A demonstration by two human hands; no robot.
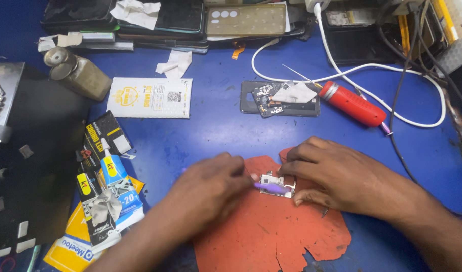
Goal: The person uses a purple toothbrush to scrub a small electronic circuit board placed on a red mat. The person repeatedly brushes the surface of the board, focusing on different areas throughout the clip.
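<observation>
On the torn red rubber mat (271, 231) lying on the blue surface (216, 126), a small silver metal circuit part (276, 184) is sitting between both hands. Left hand (208, 189) is gripping a thin purple tool (268, 187), its tip touching the part. Right hand (331, 174) is pressing fingertips (297, 200) on the part's edges, pinning it. A red cylindrical tool (352, 103) is lying well apart, beyond.

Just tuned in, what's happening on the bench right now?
A person works on a small metal circuit part lying on a torn red mat. The left hand holds a purple tool against it; the right hand steadies the part. An opened phone and a red screwdriver lie behind, untouched.
</observation>
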